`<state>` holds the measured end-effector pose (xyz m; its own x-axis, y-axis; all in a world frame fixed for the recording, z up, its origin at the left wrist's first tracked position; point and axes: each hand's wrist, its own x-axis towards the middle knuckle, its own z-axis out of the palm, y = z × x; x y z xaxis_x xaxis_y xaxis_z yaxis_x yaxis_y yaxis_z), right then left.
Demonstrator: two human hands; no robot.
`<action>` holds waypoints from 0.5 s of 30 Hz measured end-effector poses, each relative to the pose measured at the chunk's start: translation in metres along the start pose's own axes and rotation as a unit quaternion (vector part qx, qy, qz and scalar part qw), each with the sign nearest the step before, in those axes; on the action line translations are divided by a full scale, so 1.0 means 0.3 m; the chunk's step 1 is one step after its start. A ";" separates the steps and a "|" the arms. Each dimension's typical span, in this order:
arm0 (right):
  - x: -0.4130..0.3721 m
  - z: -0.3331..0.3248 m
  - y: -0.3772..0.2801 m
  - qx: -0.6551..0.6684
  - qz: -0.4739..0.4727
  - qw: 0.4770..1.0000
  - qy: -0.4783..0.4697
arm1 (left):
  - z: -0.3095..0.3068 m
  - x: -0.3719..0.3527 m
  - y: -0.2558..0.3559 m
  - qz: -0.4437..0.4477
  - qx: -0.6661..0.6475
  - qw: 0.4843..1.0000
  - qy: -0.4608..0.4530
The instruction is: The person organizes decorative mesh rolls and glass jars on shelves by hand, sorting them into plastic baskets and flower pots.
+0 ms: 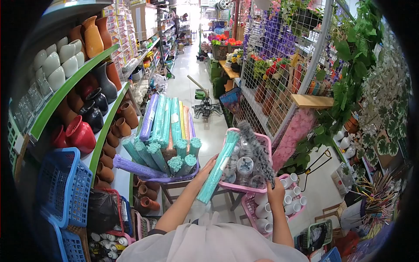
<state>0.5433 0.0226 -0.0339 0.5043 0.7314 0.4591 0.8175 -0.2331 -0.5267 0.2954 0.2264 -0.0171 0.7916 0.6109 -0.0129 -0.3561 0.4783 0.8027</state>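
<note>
My left hand point(208, 169) is closed around the lower side of a plastic-wrapped bundle of teal pipe cleaners point(221, 162), held at a slant. In my right hand point(275, 190) is the lower end of a long, fuzzy dark-grey bundle point(255, 148), which leans up and to the left. Both bundles are over a pink basket point(267, 142) of clear plastic cups or jars point(245, 165). Left of my left hand, a purple basket point(192, 174) is packed with more pipe cleaner bundles point(163, 120), mostly teal, with some purple, yellow and orange.
A second pink basket point(249, 205) of white cylinders sits low on the right. Shelves point(70, 83) of vases and pots line the left, with blue baskets point(65, 187) below. Right stands a wire grid point(279, 74) with artificial flowers. A metal stand point(205, 107) is on the aisle floor.
</note>
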 end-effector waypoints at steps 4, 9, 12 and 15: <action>-0.047 -0.024 -0.056 0.027 -0.033 0.999 -0.003 | -0.011 -0.008 -0.035 -0.038 -0.007 0.998 0.054; -0.063 -0.023 -0.001 -0.008 -0.110 0.993 -0.041 | -0.017 0.003 -0.057 -0.031 -0.008 0.997 0.072; -0.021 -0.030 0.000 0.003 0.045 0.999 0.002 | -0.010 -0.001 -0.053 -0.054 0.001 0.996 0.070; -0.035 -0.040 -0.021 0.007 0.075 0.997 0.015 | -0.001 0.007 -0.053 -0.028 0.030 0.996 0.084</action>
<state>0.5362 0.0086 -0.0269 0.6292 0.6689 0.3958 0.7282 -0.3293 -0.6011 0.3024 0.2202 -0.0301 0.7130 0.6841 -0.1537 -0.2800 0.4787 0.8321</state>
